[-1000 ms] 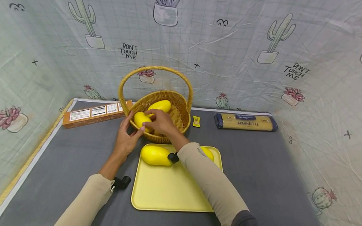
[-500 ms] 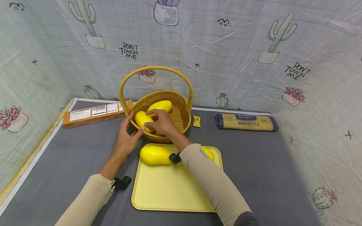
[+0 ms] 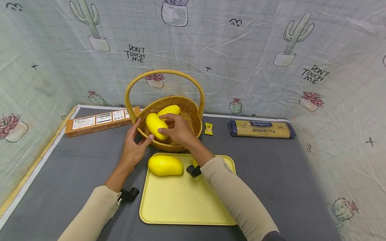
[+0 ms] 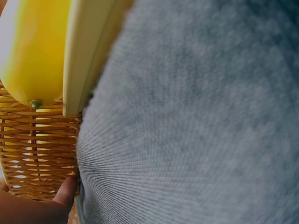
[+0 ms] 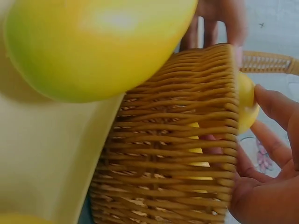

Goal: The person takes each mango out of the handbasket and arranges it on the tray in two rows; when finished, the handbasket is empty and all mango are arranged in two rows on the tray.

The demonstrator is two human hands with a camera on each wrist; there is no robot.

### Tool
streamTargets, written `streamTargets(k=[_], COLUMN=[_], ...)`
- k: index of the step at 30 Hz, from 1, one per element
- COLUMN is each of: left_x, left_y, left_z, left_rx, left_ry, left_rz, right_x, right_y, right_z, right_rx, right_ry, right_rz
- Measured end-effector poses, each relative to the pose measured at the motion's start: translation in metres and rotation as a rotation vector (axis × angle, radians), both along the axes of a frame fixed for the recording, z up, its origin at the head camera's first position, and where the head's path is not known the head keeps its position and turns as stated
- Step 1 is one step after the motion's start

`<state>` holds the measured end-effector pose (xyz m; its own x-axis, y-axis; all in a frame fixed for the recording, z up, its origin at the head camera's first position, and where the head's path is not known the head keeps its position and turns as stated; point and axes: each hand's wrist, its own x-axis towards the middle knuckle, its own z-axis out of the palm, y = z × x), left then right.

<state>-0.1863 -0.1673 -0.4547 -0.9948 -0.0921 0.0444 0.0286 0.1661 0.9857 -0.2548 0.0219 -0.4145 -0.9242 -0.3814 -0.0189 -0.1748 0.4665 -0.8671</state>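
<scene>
In the head view my right hand (image 3: 180, 130) pinches a yellow mango (image 3: 153, 124) between thumb and fingers, inside the wicker basket (image 3: 169, 148) near its left side. A second mango (image 3: 171, 110) lies behind it in the basket. My left hand (image 3: 133, 150) grips the basket's left front rim, thumb along the front and fingers at the side. In the right wrist view the held mango (image 5: 247, 102) shows above the rim, beside my right fingers (image 5: 275, 105). On the yellow tray (image 3: 174, 204) lies another mango (image 3: 165, 165); one more (image 3: 195, 162) is mostly hidden by my right wrist.
Left of the basket lies a long brown box (image 3: 96, 122). A small yellow wrapped packet (image 3: 208, 129) sits to its right, then a spaghetti pack (image 3: 261, 129) by the back edge. The basket's tall handle (image 3: 169, 72) arches over its opening. A printed cloth surrounds the table.
My right hand has shifted slightly up and to the right, and the held mango has risen and tilted with it. The left hand keeps its hold on the basket rim.
</scene>
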Motion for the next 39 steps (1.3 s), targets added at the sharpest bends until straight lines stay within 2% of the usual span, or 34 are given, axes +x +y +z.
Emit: streamTargets(k=[9,12,19,23,33,39], left_x=[0.001,-0.001,-0.012,-0.014,-0.013,-0.004], left_y=[0.0,-0.001,-0.008,-0.011,-0.011,-0.003], left_z=[0.003,0.0,-0.026,-0.033,-0.029,-0.01], left_rx=[-0.005,-0.001,-0.01,-0.036,-0.06,-0.019], left_ry=[-0.01,-0.009,0.024,0.042,0.029,0.027], left_rz=[-0.006,-0.004,0.014,0.009,0.008,-0.012], right_x=[0.016,0.024,0.045,0.06,0.096,0.116], right_y=[0.015,0.022,0.038,0.049,0.071,0.078], right_z=[0.017,0.021,0.03,0.033,0.029,0.022], right_rx=[-0.039,-0.052,-0.091,-0.11,-0.058,-0.047], right_ry=[0.065,0.09,0.103,0.103,0.118,0.085], right_rz=[0.017,0.029,0.064,0.095,0.196,0.256])
